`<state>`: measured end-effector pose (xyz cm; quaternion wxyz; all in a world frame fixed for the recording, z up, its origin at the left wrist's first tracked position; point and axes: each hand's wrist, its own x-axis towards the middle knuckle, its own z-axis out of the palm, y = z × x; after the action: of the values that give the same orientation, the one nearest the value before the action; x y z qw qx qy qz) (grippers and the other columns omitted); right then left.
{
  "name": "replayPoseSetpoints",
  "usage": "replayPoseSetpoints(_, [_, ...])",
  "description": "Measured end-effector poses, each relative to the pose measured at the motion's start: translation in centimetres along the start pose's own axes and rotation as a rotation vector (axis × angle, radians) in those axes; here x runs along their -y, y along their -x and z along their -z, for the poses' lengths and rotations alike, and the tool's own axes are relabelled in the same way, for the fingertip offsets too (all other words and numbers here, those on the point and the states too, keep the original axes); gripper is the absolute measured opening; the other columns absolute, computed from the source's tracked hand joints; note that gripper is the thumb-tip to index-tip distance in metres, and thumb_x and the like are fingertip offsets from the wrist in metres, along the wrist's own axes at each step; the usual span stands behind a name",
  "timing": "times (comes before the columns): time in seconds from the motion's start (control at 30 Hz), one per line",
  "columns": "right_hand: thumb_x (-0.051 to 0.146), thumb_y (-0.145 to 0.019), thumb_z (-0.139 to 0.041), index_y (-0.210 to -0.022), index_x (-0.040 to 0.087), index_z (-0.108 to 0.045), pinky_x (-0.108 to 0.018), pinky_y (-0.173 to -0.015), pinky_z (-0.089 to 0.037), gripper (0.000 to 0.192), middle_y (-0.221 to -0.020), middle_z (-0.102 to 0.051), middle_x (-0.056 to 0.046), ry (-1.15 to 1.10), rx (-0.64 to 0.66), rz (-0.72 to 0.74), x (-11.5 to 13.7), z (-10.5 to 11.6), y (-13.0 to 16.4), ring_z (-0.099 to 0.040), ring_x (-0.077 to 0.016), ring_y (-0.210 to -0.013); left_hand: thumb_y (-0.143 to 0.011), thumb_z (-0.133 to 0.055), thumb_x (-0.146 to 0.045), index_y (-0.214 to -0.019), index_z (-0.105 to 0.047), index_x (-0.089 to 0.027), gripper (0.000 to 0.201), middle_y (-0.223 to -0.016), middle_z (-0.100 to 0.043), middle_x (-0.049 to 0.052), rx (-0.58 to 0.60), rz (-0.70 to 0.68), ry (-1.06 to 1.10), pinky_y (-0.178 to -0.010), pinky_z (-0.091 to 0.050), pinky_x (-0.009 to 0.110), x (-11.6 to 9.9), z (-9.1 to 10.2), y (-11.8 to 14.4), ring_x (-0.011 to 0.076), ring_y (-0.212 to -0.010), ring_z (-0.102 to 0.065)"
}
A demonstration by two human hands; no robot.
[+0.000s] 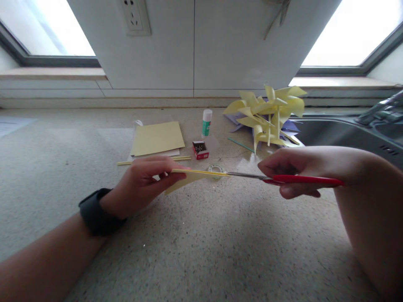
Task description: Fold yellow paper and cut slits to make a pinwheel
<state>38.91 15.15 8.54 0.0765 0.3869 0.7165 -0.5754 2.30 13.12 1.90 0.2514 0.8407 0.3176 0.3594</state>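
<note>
My left hand (154,178) pinches a folded piece of yellow paper (185,178) between thumb and fingers, above the speckled counter. Red-handled scissors (302,180) are in my right hand (292,167), its fingers wrapped at the handles. The metal blades point left and meet the paper's right tip. Behind the paper, a roll of clear tape (215,169) lies partly hidden on the counter. Beyond it stands a small red open box (200,150) of tiny dark metal pieces that look like pins or tacks.
A stack of yellow paper (159,137) lies at the back left, with thin wooden sticks (122,163) before it. A glue stick (206,122) stands upright at the back. Yellow paper pinwheels (264,111) are heaped beside the sink (333,134). A thin green stick (241,145) lies nearby.
</note>
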Motion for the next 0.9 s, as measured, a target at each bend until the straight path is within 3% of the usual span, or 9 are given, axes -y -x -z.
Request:
replayPoseSetpoints(0.3, [0.046, -0.083, -0.077, -0.074, 0.019, -0.048, -0.016, -0.038, -0.036, 0.040, -0.057, -0.053, 0.007, -0.029, 0.029, 0.013, 0.1, -0.2, -0.7, -0.048, -0.0061, -0.043, -0.096, -0.064, -0.024, -0.104, -0.074, -0.024, 0.013, -0.094, -0.075, 0.003, 0.034, -0.026, 0.019, -0.066, -0.054, 0.023, -0.4, -0.1, -0.2, 0.0139, -0.081, -0.068])
replayPoseSetpoints(0.57, [0.044, -0.073, -0.085, -0.075, 0.019, -0.050, -0.015, -0.036, -0.035, 0.044, -0.055, -0.056, 0.007, -0.106, 0.062, 0.065, 0.3, -1.0, -2.0, -0.050, -0.0067, -0.042, -0.096, -0.064, -0.019, -0.106, -0.072, -0.021, 0.013, -0.092, -0.074, 0.002, 0.119, -0.082, 0.043, -0.072, -0.055, 0.024, -0.9, -0.6, -0.3, 0.0133, -0.082, -0.068])
replayPoseSetpoints(0.9, [0.043, -0.071, -0.087, -0.073, 0.019, -0.049, -0.013, -0.034, -0.036, 0.045, -0.053, -0.054, 0.009, -0.271, 0.106, 0.129, 0.7, -2.7, -3.7, -0.046, -0.0049, -0.039, -0.102, -0.052, -0.020, -0.108, -0.069, -0.017, 0.019, -0.098, -0.072, 0.006, 0.227, -0.131, 0.025, -0.075, -0.054, 0.024, -1.3, -0.3, -0.3, 0.0140, -0.086, -0.067])
